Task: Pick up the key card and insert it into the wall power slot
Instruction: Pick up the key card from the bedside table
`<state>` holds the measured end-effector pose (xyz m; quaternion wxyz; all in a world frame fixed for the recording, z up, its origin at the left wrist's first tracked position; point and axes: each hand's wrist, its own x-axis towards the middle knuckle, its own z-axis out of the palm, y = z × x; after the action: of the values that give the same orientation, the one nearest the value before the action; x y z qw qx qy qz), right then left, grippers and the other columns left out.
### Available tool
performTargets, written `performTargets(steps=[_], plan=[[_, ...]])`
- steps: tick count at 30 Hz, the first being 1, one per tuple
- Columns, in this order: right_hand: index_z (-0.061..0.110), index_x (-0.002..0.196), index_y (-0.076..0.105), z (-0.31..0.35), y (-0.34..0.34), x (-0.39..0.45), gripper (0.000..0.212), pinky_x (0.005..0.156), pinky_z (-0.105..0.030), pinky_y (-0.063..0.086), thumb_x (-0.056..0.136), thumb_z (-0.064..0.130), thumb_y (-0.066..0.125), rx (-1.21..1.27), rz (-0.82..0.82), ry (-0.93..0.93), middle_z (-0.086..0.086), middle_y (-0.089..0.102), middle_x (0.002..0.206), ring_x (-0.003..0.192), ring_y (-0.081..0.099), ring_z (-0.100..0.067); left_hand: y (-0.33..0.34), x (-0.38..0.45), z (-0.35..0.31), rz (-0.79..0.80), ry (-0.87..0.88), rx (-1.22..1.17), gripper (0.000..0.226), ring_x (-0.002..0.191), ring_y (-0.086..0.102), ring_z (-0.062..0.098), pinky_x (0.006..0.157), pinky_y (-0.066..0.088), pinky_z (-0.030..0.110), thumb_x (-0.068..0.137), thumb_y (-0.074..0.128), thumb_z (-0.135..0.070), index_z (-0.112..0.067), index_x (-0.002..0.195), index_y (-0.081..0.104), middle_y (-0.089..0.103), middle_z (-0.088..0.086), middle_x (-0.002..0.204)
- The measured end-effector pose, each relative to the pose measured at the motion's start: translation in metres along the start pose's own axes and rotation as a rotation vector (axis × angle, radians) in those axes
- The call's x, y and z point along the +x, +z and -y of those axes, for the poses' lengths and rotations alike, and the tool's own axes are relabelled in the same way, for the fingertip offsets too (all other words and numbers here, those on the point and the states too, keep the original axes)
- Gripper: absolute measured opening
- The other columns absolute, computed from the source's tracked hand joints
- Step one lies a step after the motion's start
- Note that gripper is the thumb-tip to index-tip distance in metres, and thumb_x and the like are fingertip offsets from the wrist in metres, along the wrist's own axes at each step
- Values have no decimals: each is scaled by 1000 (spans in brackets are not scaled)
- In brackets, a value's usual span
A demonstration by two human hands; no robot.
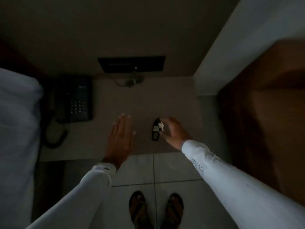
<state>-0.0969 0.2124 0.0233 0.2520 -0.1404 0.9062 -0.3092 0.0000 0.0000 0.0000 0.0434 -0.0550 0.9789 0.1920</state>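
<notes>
now my right hand [171, 129] curled half-closed over the dark key card [156, 131], not yet gripping; left hand [121, 138] lay flat, fingers spread; next, pinch its edges and lift

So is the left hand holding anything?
No, the left hand lies flat and open on the table, with nothing under its spread fingers, apart from the dark key card.

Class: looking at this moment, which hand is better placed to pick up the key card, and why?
Right. The right hand is curled at the key card, fingertips on it; the left hand lies flat on the counter, apart.
</notes>
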Motion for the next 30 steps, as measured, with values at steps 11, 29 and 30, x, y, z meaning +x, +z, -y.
performTargets(steps=[11,29,30], plan=[[14,121,62,-59,37,87,40,101,-38,45,82,20,74,-165,78,-215,-12,50,121,112,52,-29,107,64,49,-96,93,107,61,159,27,41,130,29,60,109,35,-31,1,161,34,29,28,170],[9,73,72,2,-66,55,19,73,-39,59,66,16,88,3,223,6,-12,76,79,77,72,-26,-4,65,-11,-89,122,108,54,131,60,57,106,53,71,102,42,-26,14,130,66,58,41,144],[10,72,72,11,-81,45,18,73,-40,60,66,16,88,-18,216,10,-12,76,79,77,71,-27,-24,65,-21,-113,154,122,54,132,60,54,108,53,68,103,42,-27,12,131,66,58,39,146]])
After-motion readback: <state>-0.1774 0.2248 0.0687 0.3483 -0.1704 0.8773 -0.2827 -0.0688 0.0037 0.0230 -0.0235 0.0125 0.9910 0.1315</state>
